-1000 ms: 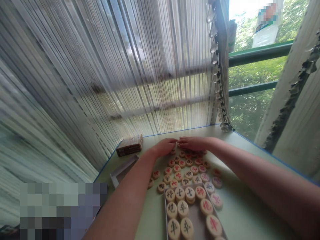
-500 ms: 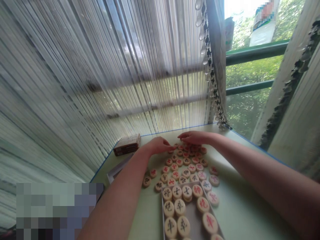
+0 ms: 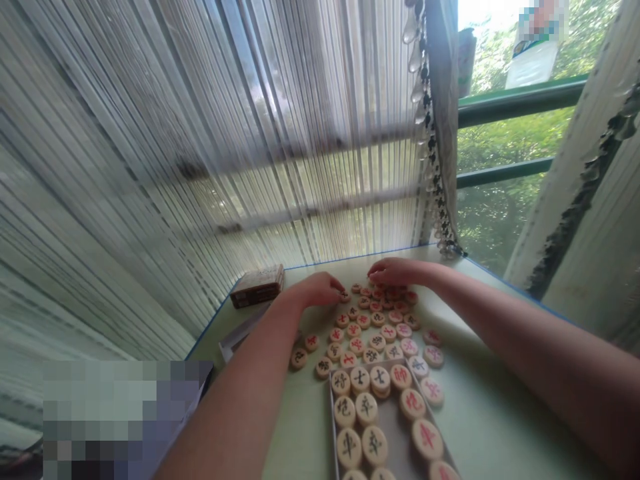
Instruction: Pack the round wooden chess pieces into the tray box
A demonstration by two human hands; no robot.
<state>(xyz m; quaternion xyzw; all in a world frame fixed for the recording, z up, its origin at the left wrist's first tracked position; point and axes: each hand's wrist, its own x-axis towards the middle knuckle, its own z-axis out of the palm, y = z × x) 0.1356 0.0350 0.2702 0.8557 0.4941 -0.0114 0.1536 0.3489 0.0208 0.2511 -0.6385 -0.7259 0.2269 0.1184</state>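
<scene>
Several round wooden chess pieces (image 3: 371, 337) with red or black characters lie spread on the pale green table (image 3: 480, 413). More of them sit in a shallow grey box tray (image 3: 395, 447) at the near edge. My left hand (image 3: 320, 290) rests at the far left of the spread, fingers curled and pinching a piece at its fingertips. My right hand (image 3: 397, 272) lies palm down over the far pieces, fingers bent onto them.
A brown box (image 3: 258, 287) lies at the table's far left, with a white box lid (image 3: 240, 333) in front of it. Striped sheer curtains hang close behind the table. A window with green bars is at the right. The table has a blue edge.
My hands, fingertips touching at the far end of the pieces, have drawn apart. The left one has curled onto a piece at the left; the right stays over the far pieces.
</scene>
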